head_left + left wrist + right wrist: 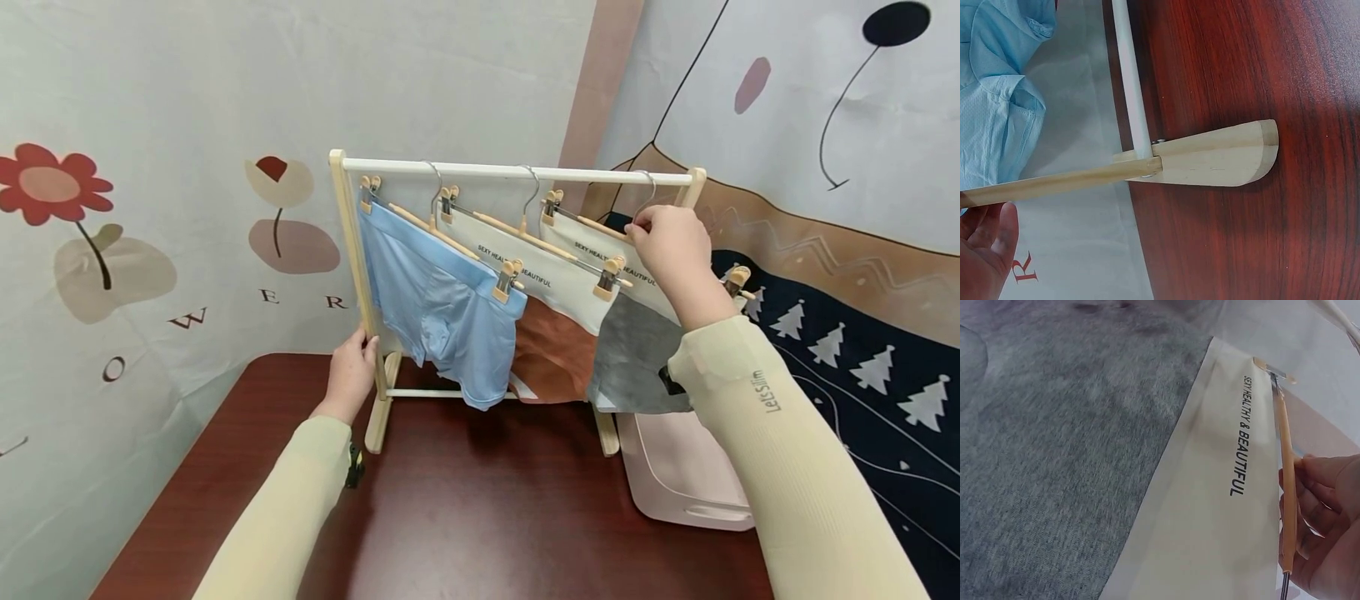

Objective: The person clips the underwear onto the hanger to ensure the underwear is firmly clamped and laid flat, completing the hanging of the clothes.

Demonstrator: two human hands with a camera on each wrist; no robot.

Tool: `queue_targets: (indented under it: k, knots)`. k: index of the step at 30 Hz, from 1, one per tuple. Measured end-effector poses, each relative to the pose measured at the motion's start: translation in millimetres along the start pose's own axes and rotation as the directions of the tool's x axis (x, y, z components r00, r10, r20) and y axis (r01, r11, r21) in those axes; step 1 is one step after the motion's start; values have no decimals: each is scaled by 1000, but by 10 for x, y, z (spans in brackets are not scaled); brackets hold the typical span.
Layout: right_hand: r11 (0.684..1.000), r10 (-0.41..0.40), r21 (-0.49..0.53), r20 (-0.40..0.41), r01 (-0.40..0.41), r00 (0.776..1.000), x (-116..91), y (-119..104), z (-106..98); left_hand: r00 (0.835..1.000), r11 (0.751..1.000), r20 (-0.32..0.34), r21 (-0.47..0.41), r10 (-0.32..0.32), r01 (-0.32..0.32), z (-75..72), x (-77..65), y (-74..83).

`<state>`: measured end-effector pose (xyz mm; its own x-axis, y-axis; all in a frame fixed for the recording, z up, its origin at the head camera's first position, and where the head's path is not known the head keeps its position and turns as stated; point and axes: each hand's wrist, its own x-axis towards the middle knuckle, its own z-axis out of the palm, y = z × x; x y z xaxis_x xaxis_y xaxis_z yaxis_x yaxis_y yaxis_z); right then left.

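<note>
A small wooden clothes rack [351,242] stands on the table, with a white top rail [480,170]. My left hand [352,373] grips its left upright low down; in the left wrist view the thumb [1007,231] lies against the wood. At the rail's right end, my right hand [675,250] pinches the clip hanger [1286,469] of the grey boxer briefs [637,358], just below its hook. That hook is on the rail. Left of it hang brown boxer briefs [555,350] and light blue boxer briefs [442,300], each clipped to its own hanger.
A pale pink storage box [675,500] sits at the table's right, partly behind my right forearm. The dark red-brown table [465,508] extends in front of the rack. Printed cloth [187,67] hangs behind and to the right.
</note>
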<state>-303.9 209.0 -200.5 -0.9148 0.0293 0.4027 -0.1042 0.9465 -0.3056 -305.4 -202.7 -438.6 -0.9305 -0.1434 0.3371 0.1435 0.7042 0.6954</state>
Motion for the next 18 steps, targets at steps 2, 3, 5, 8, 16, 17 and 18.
queue_targets:
  k: [2,3,5,8,16,17,18]
  knots:
    - [1000,4,-3,7,-4,1000,-2,-2,-2,1000,1000,0,4,-4,4,-5,2,-2]
    - [1000,4,-1,12,-4,1000,-8,-2,-6,1000,1000,0,7,-6,6,-5,2,-3]
    - [1000,5,11,22,-5,1000,-27,-3,-17,1000,1000,-1,16,-2,2,-5,7,-8]
    - [999,-8,44,20,7,1000,-71,14,-41,1000,1000,5,7,-11,11,0,14,-7]
    - [975,-39,209,-171,75,984,-395,112,-99,995,993,20,-61,-102,103,-78,-36,167]
    - [968,-52,229,-216,102,975,-459,138,-109,995,992,5,-74,-104,104,-97,-59,203]
    - [961,-64,243,-257,129,964,-525,169,-118,995,991,-13,-88,-102,100,-121,-87,242]
